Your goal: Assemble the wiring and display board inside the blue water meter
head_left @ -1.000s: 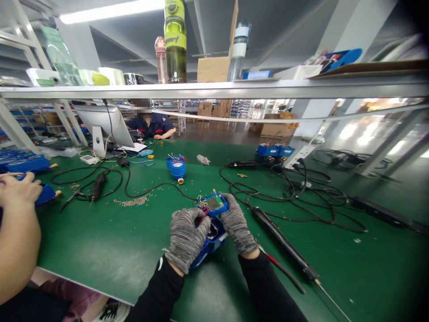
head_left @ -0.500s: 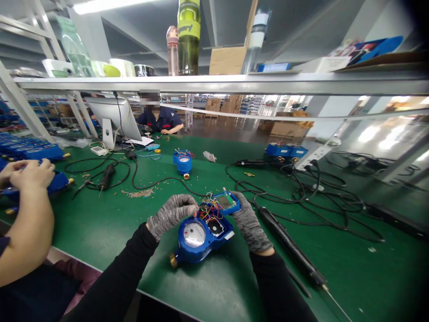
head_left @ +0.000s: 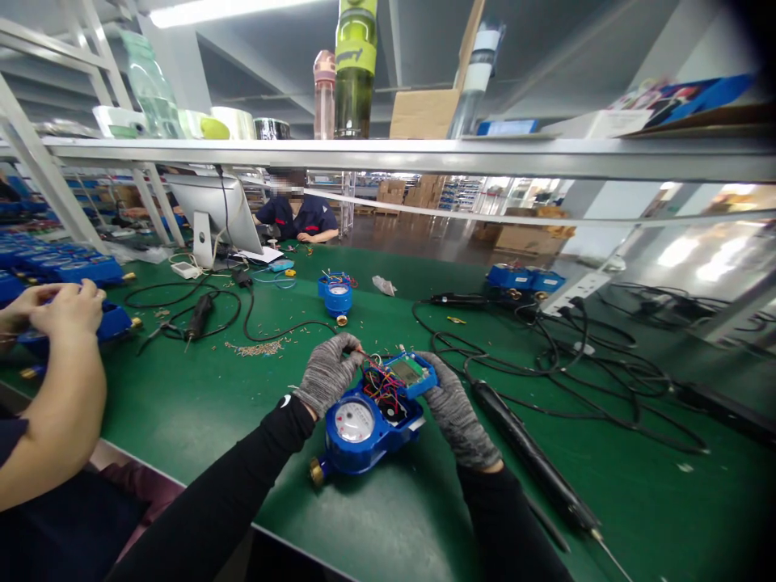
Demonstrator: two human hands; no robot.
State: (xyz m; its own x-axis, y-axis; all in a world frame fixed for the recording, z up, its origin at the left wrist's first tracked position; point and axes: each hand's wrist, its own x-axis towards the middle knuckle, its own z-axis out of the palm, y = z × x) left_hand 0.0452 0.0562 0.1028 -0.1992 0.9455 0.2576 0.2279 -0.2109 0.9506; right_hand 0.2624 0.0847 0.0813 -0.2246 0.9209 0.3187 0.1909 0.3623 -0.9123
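Observation:
A blue water meter with a round dial and brass end fitting lies on the green bench in front of me. Its side housing is uncovered, and a tangle of coloured wires spills from it. My right hand, in a grey knit glove, grips the blue display cover, tilted beside the housing with its green circuit board and screen showing. At the far left edge of the bundle, my gloved left hand is closed in a pinch on thin wires; their ends are too small to make out.
A black electric screwdriver lies right of my right hand, with loose cables beyond. Behind the meter stands another blue meter. Small screws are scattered to the left. A co-worker's hands handle a meter at far left.
My left hand has moved up and away from the dial, to the back left of the wires. The right hand still holds the display cover. The view has shifted slightly.

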